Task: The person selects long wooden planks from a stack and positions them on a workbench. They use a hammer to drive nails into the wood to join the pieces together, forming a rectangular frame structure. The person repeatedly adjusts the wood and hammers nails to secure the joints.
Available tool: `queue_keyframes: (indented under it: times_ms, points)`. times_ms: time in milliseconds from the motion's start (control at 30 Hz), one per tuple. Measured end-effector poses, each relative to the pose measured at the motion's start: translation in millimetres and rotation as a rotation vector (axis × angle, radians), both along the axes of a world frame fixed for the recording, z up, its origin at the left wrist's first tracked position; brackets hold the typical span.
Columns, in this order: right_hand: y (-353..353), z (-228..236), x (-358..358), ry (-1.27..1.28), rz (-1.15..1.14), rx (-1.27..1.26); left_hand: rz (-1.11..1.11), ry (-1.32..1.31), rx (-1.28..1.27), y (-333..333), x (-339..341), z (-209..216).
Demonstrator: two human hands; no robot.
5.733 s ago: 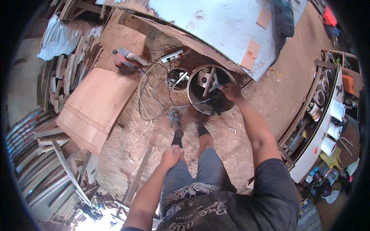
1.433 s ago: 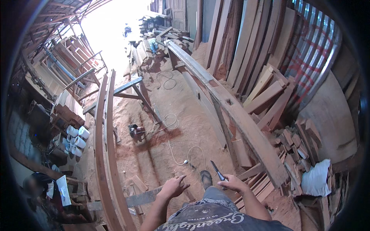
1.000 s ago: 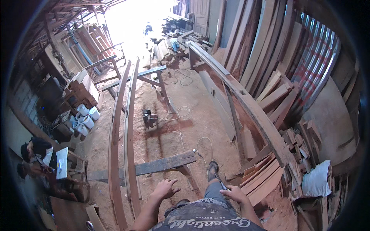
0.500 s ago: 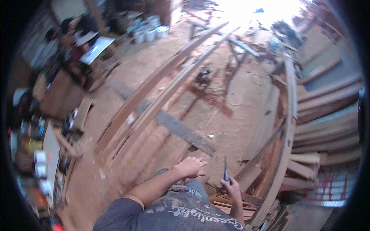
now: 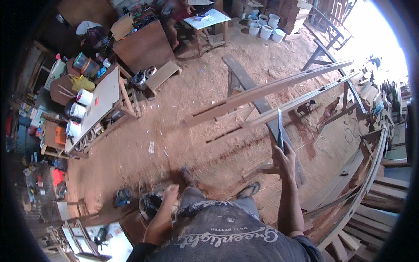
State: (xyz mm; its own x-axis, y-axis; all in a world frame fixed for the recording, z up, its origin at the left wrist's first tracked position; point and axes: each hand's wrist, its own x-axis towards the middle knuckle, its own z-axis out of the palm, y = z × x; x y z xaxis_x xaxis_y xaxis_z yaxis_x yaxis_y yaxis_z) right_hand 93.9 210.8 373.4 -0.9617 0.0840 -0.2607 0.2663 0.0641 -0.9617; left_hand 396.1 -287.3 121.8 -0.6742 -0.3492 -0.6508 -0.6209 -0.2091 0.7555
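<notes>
Two long pale timber rails (image 5: 266,94) run side by side from the middle of the floor out toward two o'clock, smooth-planed and straight, resting on a dark trestle (image 5: 325,52) at their far end. We see our right hand (image 5: 284,158) raised at about four o'clock of centre, fingers wrapped narrowly around the lower end of a slim, flat metal blade (image 5: 279,126) that stands upright, its grey tip just reaching the nearer rail. Our left hand (image 5: 170,192) hangs low at seven o'clock beside the hip, fingers loosely curled and holding nothing we can make out.

A dark, rough plank (image 5: 244,81) lies flat under the rails, pointing to twelve. The floor (image 5: 183,113) is reddish packed earth dusted with sawdust, open and wide between nine and twelve o'clock. At ten o'clock stands a white-topped bench (image 5: 102,98) carrying white cans, and at twelve a small table (image 5: 207,19) with white buckets (image 5: 266,26) beside it. Curved wooden ribs (image 5: 366,174) and stacked boards crowd the edge from three to five o'clock, leaving little room there.
</notes>
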Motion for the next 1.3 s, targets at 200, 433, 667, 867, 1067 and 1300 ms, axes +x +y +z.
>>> queue_keyframes:
  times_ms: [200, 433, 667, 867, 1067, 1300]
  points:
    - [-101.0, -29.5, -89.1, 0.249, -0.052, 0.549, -0.172, -0.624, -0.207, -141.9, 124.9, 13.1]
    - [-101.6, -23.7, -149.0, 0.189, 0.256, 1.208, -0.041, -0.282, 0.099, -329.1, 67.2, -26.9]
    - [-133.1, -27.9, -171.9, -0.043, 0.229, 1.383, -0.120, -0.157, -0.057, -351.8, -103.4, -47.5]
    - [-130.6, -57.2, -180.3, -0.238, -0.016, 1.374, -0.586, -0.299, -0.150, -364.0, -315.3, -9.4]
    - [-176.5, -39.0, -182.5, -0.168, -0.174, 1.465, -0.705, -0.458, -0.505, -452.8, -538.2, 4.8]
    - [-174.9, -34.0, -188.3, -0.146, -0.299, 1.583, -0.955, -0.223, -0.756, -436.4, -816.2, -8.0]
